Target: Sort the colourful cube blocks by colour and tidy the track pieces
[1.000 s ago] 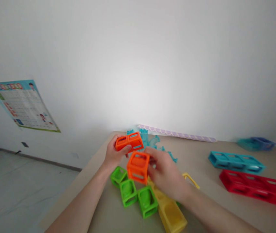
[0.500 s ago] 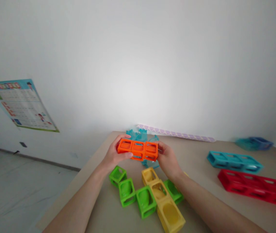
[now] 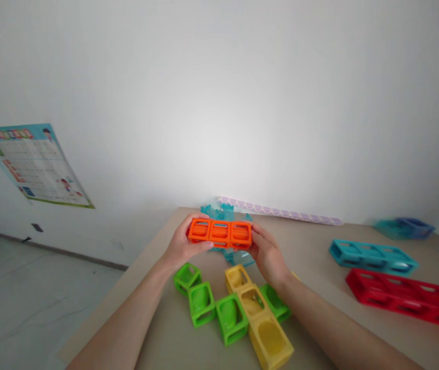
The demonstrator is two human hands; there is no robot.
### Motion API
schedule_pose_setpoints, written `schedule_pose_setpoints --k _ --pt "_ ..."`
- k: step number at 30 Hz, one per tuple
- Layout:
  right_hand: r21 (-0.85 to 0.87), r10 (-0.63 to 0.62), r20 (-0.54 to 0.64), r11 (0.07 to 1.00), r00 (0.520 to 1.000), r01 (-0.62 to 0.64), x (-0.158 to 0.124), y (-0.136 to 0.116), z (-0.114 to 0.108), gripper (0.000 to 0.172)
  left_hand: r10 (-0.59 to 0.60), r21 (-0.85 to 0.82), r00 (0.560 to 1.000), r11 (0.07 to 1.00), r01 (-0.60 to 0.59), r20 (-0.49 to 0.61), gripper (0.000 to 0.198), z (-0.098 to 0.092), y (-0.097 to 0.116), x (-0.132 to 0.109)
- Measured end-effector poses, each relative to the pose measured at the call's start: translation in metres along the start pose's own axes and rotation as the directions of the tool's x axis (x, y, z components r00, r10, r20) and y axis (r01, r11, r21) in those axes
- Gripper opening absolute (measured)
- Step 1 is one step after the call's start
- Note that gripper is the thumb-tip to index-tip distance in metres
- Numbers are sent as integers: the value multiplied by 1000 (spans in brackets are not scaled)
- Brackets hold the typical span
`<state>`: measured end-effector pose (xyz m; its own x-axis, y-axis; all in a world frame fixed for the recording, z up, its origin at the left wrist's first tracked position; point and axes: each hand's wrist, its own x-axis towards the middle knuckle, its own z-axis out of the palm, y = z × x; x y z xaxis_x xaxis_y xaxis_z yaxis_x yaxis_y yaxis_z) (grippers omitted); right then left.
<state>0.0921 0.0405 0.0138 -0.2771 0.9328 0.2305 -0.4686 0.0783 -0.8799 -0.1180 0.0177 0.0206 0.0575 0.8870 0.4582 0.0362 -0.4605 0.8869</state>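
Between my two hands I hold a row of three joined orange open-frame cubes [image 3: 220,234] above the table. My left hand [image 3: 183,244] grips its left end, thumb along the lower edge and fingers behind. My right hand [image 3: 268,252] is closed on the right end, its fingertips partly hidden behind the row. Several green open-frame cubes [image 3: 201,304] lie below on the table. A yellow row of cubes [image 3: 253,300] lies slantwise among them. Clear teal plastic pieces [image 3: 225,211] sit behind the orange row, partly covered by it.
On the right of the table [image 3: 304,257] lie a teal row of cubes [image 3: 373,257] and a red row [image 3: 408,298]. Farther back stands a blue container [image 3: 416,227]. A long purple patterned strip [image 3: 281,211] runs along the white wall. A poster [image 3: 36,167] hangs at left.
The orange row has tilted slightly, showing its front face more squarely, and its right end has risen a little. Both hands keep hold of it.
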Motion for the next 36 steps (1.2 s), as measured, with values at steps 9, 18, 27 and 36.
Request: schedule_pose_setpoints --k 9,18,27,36 --pt "-183 -34 126 981 991 57 -6 -2 -2 54 7 115 999 993 -2 -44 56 5 7 0" --pt "-274 -118 138 950 983 153 -7 -2 -1 45 57 122 998 991 -54 -21 56 5 1 -1" --pt "-286 -150 159 939 976 190 -10 -4 -1 39 78 166 995 984 -68 -54 56 7 3 -2" --pt "-270 -130 166 947 978 172 -11 -6 0 38 126 221 990 969 -108 -69 56 6 -1 -2"
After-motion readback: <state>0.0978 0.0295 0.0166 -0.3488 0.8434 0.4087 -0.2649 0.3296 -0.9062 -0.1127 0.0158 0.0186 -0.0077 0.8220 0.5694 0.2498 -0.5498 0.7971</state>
